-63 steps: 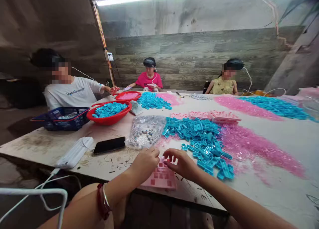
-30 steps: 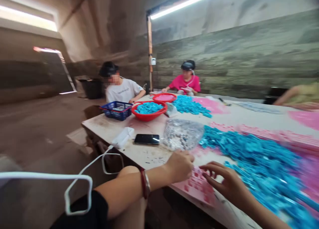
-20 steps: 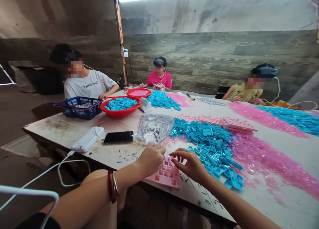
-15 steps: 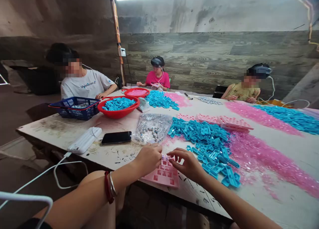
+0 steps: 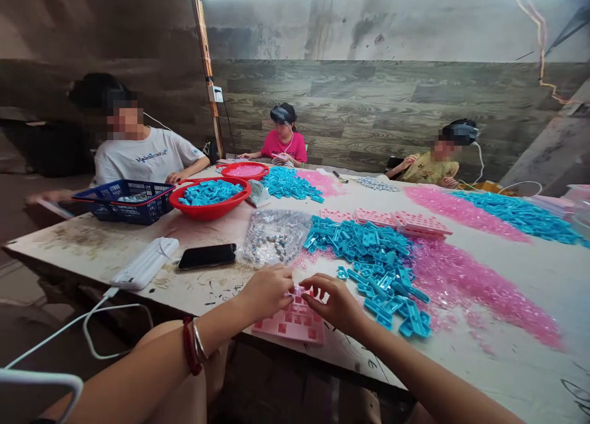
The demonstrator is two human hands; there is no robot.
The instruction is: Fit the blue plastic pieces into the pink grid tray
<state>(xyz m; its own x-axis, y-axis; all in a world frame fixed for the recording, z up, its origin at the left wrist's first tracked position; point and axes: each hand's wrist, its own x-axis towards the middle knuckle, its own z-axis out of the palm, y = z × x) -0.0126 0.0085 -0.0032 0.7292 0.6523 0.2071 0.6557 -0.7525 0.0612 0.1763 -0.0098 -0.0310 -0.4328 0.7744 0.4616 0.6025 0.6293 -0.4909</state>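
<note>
A pink tray with square holes point(image 5: 290, 327) lies at the table's front edge, under both hands. My left hand point(image 5: 267, 292) reaches over its far left part, fingers curled together at the tips. From the right, my right hand point(image 5: 335, 302) meets it with thumb and forefinger bent inward over the tray's far edge. Small translucent pieces show between the two sets of fingertips, too small to name. Beyond my right hand spreads a pile of blue plastic pieces point(image 5: 364, 246). A clear bag of small parts point(image 5: 275, 233) lies just beyond my left hand.
Pink translucent pieces point(image 5: 479, 289) cover the table on the right. More pink trays point(image 5: 421, 222) lie behind the blue pile. To the left are a phone point(image 5: 207, 257), a cabled white power bank point(image 5: 146, 263), a red basin point(image 5: 209, 210) and a blue basket point(image 5: 124, 206). Three people sit around.
The view has shifted slightly to the right. My hands stay over the tray, and my right fingertips have come closer to the left ones. The person at left now stretches an arm out sideways.
</note>
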